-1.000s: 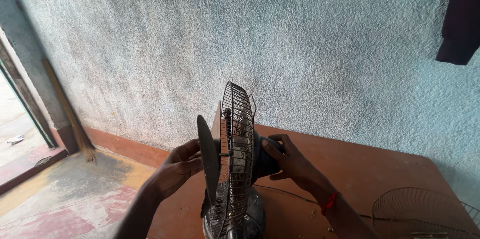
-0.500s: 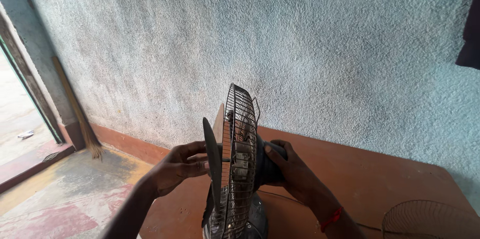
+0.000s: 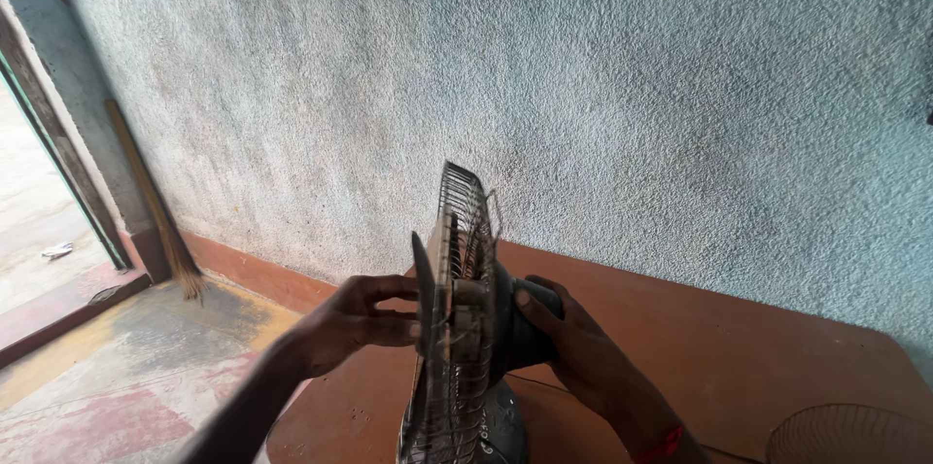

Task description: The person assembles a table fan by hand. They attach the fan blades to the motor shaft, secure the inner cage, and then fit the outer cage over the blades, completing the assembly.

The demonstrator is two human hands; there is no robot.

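Rough, pale blue-grey plastered wall [image 3: 603,85] behind everything, with a reddish-brown skirting band [image 3: 248,277] along its foot. Reddish-brown wooden table [image 3: 739,347] below, carrying a small table fan with a round wire-mesh rear guard [image 3: 457,328], seen edge-on and standing upright on its dark round base [image 3: 501,425].

Left hand [image 3: 355,323] on the near, front side of the guard, grip closed with fingertips pinched on the dark fan blade [image 3: 422,294] near its hub, blade just in front of the mesh. Right hand [image 3: 573,347] on the opposite side, grip wrapped around the dark rounded motor housing [image 3: 525,323] behind the guard, thumb pressed against its front edge. Red thread band [image 3: 663,445] at the right wrist.

Well to the right of the right grip, at the lower corner, part of a second domed wire guard [image 3: 846,435] lying on the table. Far to the left of the left grip, a straw broom with a long handle [image 3: 155,202] leaning against the wall beside an open doorway [image 3: 44,163]. Worn floor painted yellow and red [image 3: 126,367] beneath the left forearm.
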